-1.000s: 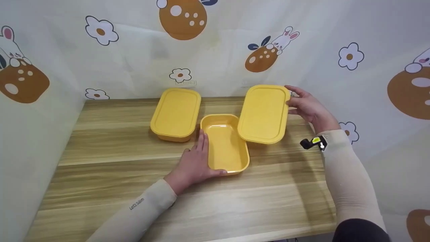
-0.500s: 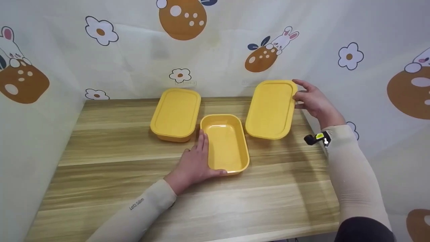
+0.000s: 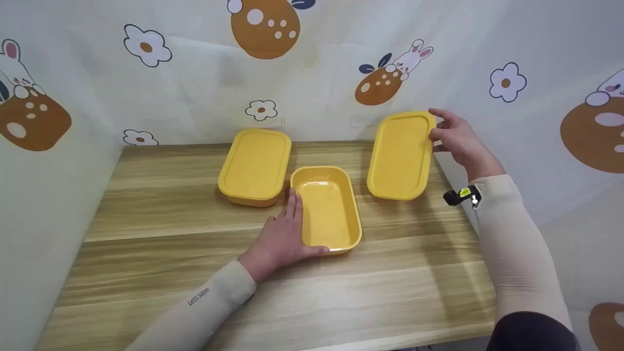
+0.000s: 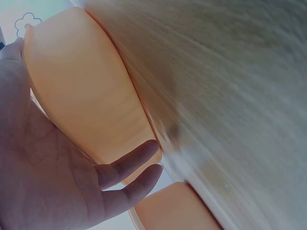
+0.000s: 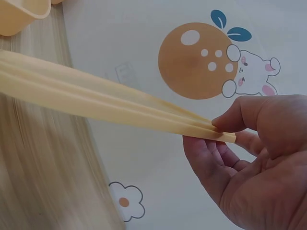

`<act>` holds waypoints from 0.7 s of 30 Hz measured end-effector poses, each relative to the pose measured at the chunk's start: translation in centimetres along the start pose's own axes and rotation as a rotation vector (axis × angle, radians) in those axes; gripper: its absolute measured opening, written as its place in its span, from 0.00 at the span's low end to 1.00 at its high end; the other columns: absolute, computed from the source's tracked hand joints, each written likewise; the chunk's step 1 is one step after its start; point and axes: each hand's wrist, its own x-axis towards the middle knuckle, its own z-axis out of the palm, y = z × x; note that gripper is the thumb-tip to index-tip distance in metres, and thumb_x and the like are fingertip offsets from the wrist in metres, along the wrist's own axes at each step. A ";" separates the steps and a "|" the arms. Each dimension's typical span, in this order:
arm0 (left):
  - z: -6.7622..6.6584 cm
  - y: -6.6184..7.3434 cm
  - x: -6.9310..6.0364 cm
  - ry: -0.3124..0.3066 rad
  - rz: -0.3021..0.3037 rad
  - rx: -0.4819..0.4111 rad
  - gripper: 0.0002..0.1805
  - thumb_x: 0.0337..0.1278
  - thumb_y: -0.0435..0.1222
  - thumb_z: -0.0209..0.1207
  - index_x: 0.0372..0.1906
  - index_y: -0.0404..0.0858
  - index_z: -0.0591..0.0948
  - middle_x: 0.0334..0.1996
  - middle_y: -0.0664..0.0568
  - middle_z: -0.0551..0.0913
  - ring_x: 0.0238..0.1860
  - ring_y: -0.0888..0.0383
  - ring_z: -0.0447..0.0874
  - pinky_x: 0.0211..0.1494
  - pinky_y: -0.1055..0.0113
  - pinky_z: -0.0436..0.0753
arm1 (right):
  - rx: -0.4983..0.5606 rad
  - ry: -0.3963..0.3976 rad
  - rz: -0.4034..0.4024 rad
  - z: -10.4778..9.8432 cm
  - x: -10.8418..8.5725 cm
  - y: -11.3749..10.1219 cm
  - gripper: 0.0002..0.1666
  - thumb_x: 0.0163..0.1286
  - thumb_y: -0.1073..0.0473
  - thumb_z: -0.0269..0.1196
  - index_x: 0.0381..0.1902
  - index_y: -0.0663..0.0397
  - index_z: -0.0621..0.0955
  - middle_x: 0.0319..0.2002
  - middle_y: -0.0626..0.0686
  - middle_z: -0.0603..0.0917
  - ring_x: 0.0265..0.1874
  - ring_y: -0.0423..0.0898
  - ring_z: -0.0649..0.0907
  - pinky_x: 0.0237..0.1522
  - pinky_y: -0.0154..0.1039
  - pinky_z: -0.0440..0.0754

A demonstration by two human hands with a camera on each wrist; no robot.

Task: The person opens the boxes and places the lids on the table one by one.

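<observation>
A yellow plastic food container (image 3: pixel 325 214) without a lid sits on the table in the head view. My left hand (image 3: pixel 278 239) holds its near left corner, thumb over the near rim and fingers along the left wall. In the left wrist view, two fingertips (image 4: pixel 152 146) reach the container's outer wall (image 4: pixel 91 76). To its right, my right hand (image 3: pixel 460 144) pinches a yellow lid (image 3: pixel 402 156) by its right edge and holds it tilted, off the container. The right wrist view shows the thumb (image 5: pixel 235 115) on one face of the lid (image 5: pixel 96 98) and fingers on the other.
A second yellow container with its lid on (image 3: pixel 256 168) stands at the back left of the wooden table (image 3: pixel 170 253). Patterned cloth walls (image 3: pixel 195 92) close off the back and both sides. The right wall is close to my right hand.
My right hand has moved the lid to the right and back, from beside the container's rim to near the right wall, tilting it more. My left hand and both containers have kept their places.
</observation>
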 end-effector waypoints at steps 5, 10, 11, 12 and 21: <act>0.0 0.0 0.0 -0.002 0.002 0.000 0.86 0.47 0.89 0.54 0.88 0.24 0.44 0.89 0.30 0.36 0.71 0.34 0.79 0.62 0.37 0.83 | -0.046 -0.015 -0.017 0.1 0.1 -0.5 0.44 0.80 0.64 0.59 0.90 0.48 0.61 0.61 0.58 0.75 0.55 0.51 0.82 0.50 0.38 0.91; -0.1 0.1 0.0 -0.002 0.006 -0.010 0.86 0.47 0.89 0.54 0.88 0.24 0.44 0.89 0.29 0.35 0.75 0.35 0.75 0.63 0.36 0.82 | -0.092 -0.017 -0.030 0.2 0.0 -0.9 0.44 0.80 0.65 0.59 0.89 0.49 0.62 0.62 0.60 0.75 0.56 0.54 0.82 0.51 0.39 0.91; -0.1 0.1 0.0 -0.001 0.008 -0.009 0.86 0.47 0.89 0.54 0.88 0.24 0.44 0.89 0.29 0.35 0.76 0.35 0.74 0.63 0.36 0.82 | -0.103 -0.017 -0.034 0.2 0.0 -1.0 0.44 0.80 0.64 0.59 0.89 0.50 0.61 0.63 0.61 0.76 0.56 0.54 0.82 0.51 0.39 0.91; 0.0 0.0 0.0 -0.001 0.008 -0.008 0.86 0.47 0.89 0.54 0.88 0.24 0.44 0.89 0.29 0.35 0.76 0.35 0.74 0.63 0.36 0.82 | -0.113 -0.016 -0.040 0.2 0.0 -1.1 0.44 0.80 0.64 0.59 0.89 0.50 0.61 0.63 0.61 0.76 0.56 0.54 0.82 0.50 0.39 0.91; 0.2 -0.1 0.0 0.025 0.005 -0.051 0.86 0.45 0.88 0.58 0.88 0.24 0.45 0.89 0.31 0.39 0.70 0.34 0.80 0.61 0.37 0.83 | -0.213 0.015 -0.070 0.3 0.2 -1.8 0.41 0.81 0.64 0.58 0.88 0.57 0.62 0.58 0.62 0.76 0.51 0.53 0.83 0.46 0.38 0.92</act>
